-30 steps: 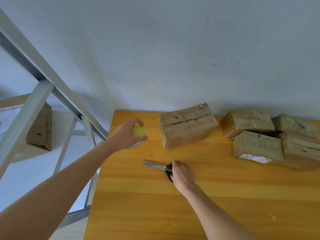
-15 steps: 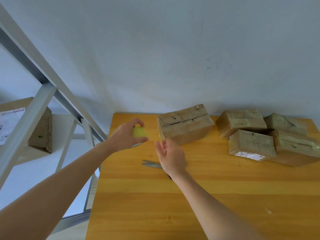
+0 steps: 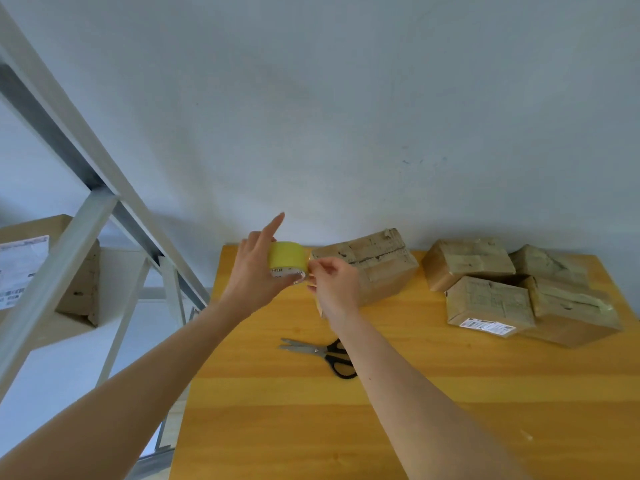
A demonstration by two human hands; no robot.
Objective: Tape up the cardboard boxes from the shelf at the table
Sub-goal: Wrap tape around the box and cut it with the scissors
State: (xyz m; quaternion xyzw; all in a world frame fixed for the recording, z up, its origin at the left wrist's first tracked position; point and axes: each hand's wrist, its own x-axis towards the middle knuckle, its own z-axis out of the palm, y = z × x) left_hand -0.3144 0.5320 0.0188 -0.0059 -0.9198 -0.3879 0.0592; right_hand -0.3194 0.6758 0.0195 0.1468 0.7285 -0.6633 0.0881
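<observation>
My left hand (image 3: 254, 275) holds a yellow roll of tape (image 3: 286, 258) up above the far left corner of the wooden table (image 3: 433, 393), its index finger sticking straight up. My right hand (image 3: 334, 284) pinches at the roll's right edge, where the tape end is. Right behind my right hand a worn cardboard box (image 3: 374, 261) stands on the table, partly hidden by the hand.
Black-handled scissors (image 3: 322, 355) lie on the table under my right forearm. Several taped boxes (image 3: 512, 292) are piled at the far right. A metal shelf frame (image 3: 86, 188) stands left of the table with another box (image 3: 52, 271) on it. A wall is behind.
My right hand let go of the scissors and rose to the tape roll. My left hand lifted the roll higher and toward the box.
</observation>
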